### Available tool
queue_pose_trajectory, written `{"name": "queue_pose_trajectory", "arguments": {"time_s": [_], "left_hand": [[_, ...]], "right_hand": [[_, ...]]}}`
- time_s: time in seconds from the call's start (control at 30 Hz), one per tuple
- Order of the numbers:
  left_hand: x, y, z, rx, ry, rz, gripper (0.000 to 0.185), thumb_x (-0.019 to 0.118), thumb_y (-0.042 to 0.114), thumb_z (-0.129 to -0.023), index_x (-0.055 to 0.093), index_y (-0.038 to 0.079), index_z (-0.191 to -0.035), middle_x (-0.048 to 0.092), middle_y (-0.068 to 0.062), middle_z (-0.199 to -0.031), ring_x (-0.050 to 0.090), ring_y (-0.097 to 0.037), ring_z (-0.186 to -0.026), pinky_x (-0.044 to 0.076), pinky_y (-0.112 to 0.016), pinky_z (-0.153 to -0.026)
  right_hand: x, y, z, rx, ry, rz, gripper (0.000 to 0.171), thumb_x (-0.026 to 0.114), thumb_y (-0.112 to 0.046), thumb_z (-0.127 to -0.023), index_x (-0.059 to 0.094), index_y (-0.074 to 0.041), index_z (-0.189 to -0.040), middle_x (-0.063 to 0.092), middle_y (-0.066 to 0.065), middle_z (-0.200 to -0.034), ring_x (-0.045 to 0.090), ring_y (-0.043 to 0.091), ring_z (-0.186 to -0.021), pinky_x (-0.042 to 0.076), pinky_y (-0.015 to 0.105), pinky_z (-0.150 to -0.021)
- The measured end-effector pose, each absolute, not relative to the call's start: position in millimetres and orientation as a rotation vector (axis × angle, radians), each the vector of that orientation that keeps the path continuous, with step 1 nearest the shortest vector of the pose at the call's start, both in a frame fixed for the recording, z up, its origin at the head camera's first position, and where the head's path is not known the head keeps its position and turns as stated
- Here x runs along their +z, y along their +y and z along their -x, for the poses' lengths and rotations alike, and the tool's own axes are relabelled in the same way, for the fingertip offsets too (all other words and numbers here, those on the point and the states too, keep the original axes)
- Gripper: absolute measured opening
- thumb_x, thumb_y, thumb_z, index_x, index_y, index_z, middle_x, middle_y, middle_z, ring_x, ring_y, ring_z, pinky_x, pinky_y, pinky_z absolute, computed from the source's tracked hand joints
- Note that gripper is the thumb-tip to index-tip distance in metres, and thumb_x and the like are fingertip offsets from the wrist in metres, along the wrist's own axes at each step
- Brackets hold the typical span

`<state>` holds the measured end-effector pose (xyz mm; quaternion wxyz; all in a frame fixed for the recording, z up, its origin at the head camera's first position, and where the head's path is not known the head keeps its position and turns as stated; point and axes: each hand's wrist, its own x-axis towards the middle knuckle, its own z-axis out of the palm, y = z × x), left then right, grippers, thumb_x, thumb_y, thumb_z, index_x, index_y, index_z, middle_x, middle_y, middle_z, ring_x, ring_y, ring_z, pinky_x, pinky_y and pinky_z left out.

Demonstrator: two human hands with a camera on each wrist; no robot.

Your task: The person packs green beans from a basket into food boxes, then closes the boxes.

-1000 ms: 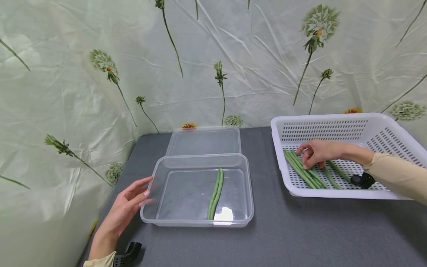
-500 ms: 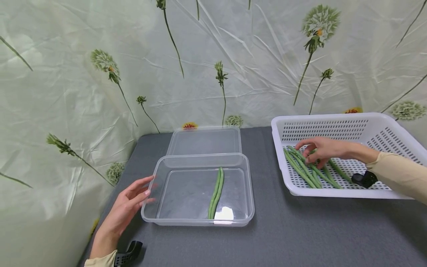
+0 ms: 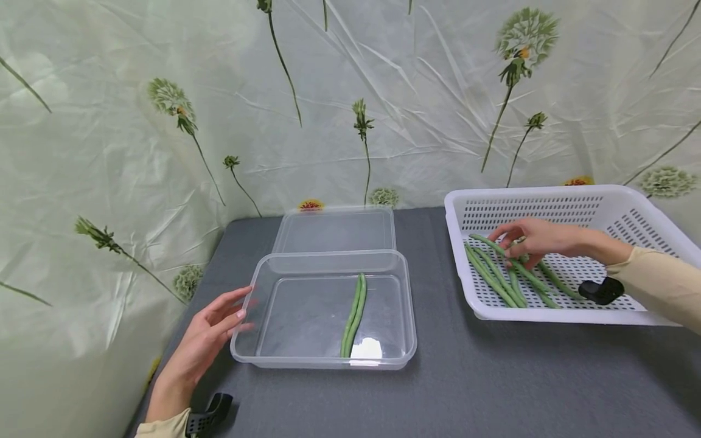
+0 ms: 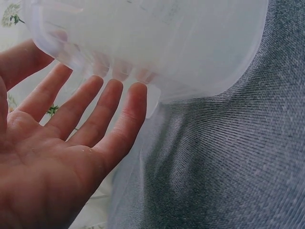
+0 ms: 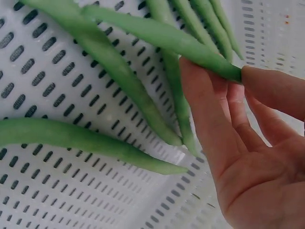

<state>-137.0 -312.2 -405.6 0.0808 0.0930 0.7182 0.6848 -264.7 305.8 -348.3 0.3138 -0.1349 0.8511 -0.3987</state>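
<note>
A grey table (image 3: pixel 493 389) carries a white slotted basket (image 3: pixel 646 210) on the right and a clear plastic container (image 3: pixel 306 359) at centre, two green beans (image 3: pixel 353 313) lying inside it. The left hand (image 3: pixel 210 337), fingers straight and relaxed, touches the container's near left corner. Inside the basket, the right hand (image 3: pixel 533 238) pinches one bean (image 5: pixel 162 36) between thumb and fingers, above the other loose beans (image 3: pixel 501 280).

beans (image 3: pixel 495 274): showing plain green
basket (image 3: pixel 547 201): showing white, slotted
container (image 3: pixel 328 264): showing clear
table (image 3: pixel 493 389): showing grey
backdrop (image 3: pixel 109 152): showing pale green, flower-printed
</note>
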Motion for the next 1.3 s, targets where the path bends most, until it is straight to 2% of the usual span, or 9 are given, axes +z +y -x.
{"name": "queue_pose_trajectory", "arguments": {"time_s": [0.37,0.53,0.97,1.3], "left_hand": [[-404,-313,136,2.053,2.170,-0.295,0.045,0.050,0.003,-0.102,0.040,-0.002,-0.146,0.049,-0.007,-0.145,0.053,-0.016,-0.126,0.054,-0.037,-0.090],[-402,-313,136,2.036,2.181,-0.297,0.045,0.050,0.004,-0.103,0.040,-0.001,-0.146,0.048,-0.006,-0.146,0.053,-0.015,-0.127,0.053,-0.037,-0.091],[-404,-313,134,2.011,2.186,-0.274,0.045,0.051,0.006,-0.103,0.040,-0.001,-0.146,0.047,-0.008,-0.147,0.053,-0.012,-0.126,0.053,-0.035,-0.091],[-404,-312,135,2.003,2.201,-0.270,0.045,0.051,0.008,-0.103,0.041,-0.001,-0.146,0.047,-0.009,-0.147,0.053,-0.012,-0.126,0.053,-0.035,-0.091]], "right_hand": [[-325,309,252,-1.089,2.356,0.402,0.051,0.059,-0.001,-0.095,0.040,0.008,-0.141,0.059,0.024,-0.113,0.066,0.030,-0.086,0.058,0.042,-0.063],[-316,310,242,-1.086,2.409,0.435,0.050,0.059,-0.002,-0.095,0.040,0.006,-0.141,0.056,0.025,-0.121,0.066,0.028,-0.087,0.058,0.042,-0.064],[-302,311,222,-1.175,2.470,0.482,0.048,0.057,0.000,-0.097,0.039,0.006,-0.141,0.051,0.026,-0.127,0.067,0.023,-0.086,0.059,0.040,-0.065],[-301,309,207,-1.270,2.583,0.539,0.046,0.059,-0.004,-0.098,0.042,0.006,-0.140,0.057,0.021,-0.122,0.067,0.018,-0.086,0.059,0.040,-0.064]]}}
